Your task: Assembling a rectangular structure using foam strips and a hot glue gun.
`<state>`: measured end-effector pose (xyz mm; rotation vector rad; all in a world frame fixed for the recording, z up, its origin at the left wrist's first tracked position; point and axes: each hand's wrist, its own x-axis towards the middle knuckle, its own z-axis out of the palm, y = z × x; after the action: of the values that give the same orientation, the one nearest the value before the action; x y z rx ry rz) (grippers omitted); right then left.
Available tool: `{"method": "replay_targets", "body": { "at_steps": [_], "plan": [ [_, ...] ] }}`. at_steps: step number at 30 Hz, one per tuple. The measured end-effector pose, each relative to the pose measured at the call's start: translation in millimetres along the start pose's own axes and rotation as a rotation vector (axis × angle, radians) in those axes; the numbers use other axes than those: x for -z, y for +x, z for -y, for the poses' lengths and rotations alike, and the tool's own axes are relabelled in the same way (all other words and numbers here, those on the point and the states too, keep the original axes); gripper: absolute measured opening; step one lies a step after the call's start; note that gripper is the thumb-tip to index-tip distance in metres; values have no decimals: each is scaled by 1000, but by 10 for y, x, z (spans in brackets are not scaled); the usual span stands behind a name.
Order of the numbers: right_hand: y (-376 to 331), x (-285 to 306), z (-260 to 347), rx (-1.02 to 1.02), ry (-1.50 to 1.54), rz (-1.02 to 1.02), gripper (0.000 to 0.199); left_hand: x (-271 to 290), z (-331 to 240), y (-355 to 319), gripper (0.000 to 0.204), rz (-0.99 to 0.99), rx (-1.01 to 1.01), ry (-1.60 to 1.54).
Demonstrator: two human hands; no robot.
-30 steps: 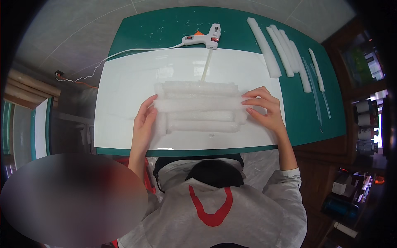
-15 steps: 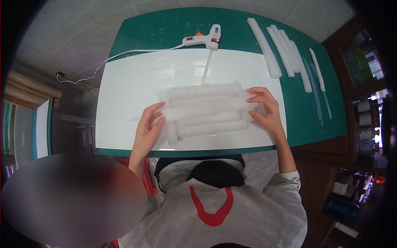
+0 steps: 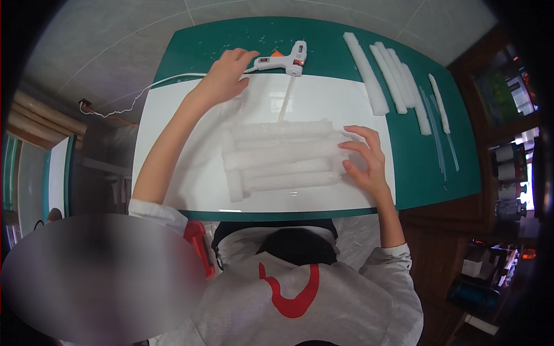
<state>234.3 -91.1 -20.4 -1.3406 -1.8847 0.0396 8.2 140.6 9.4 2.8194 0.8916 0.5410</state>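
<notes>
A raft of several white foam sticks (image 3: 283, 158) lies side by side on a white board (image 3: 173, 150), with short cross pieces at its left end. My right hand (image 3: 365, 158) rests with spread fingers on the raft's right end, pressing it flat. My left hand (image 3: 224, 76) stretches to the far edge of the board, fingers apart, its fingertips just left of the white glue gun (image 3: 287, 61) and by its cord (image 3: 167, 81). The gun lies on its side, and a pale glue stick (image 3: 287, 99) runs from it toward the raft.
The board sits on a green mat (image 3: 421, 173). Several loose foam sticks (image 3: 384, 75) and thin clear rods (image 3: 440, 138) lie at the right. A tiled floor lies beyond the far edge. Wooden furniture with clutter stands at the right.
My left hand has let go of the raft's left end and reached up and forward to the glue gun. My right hand stays on the raft's right end.
</notes>
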Motion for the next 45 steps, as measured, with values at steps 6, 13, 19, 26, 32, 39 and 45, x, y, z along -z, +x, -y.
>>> {"method": "replay_targets", "body": {
  "at_steps": [6,13,19,26,32,39,45],
  "plan": [
    [-1,-33,535,200,-277,0,38,-567,270,599,48,222,15,100],
    [-63,-503,749,487,-453,213,32,-858,299,959,37,194,-22,5],
    [69,-551,617,543,-571,260,36,-809,417,1024,38,111,-40,91],
    [238,-577,434,577,-562,200,35,-62,893,1000,32,-457,-33,-243],
    [370,-651,177,623,-541,139,33,776,1199,651,36,-518,202,-863],
    [545,-781,-8,607,-482,99,34,960,858,-55,38,-490,329,-1227],
    [516,-833,-33,550,-332,64,35,748,592,-522,33,-400,309,-1520]
  ]
}}
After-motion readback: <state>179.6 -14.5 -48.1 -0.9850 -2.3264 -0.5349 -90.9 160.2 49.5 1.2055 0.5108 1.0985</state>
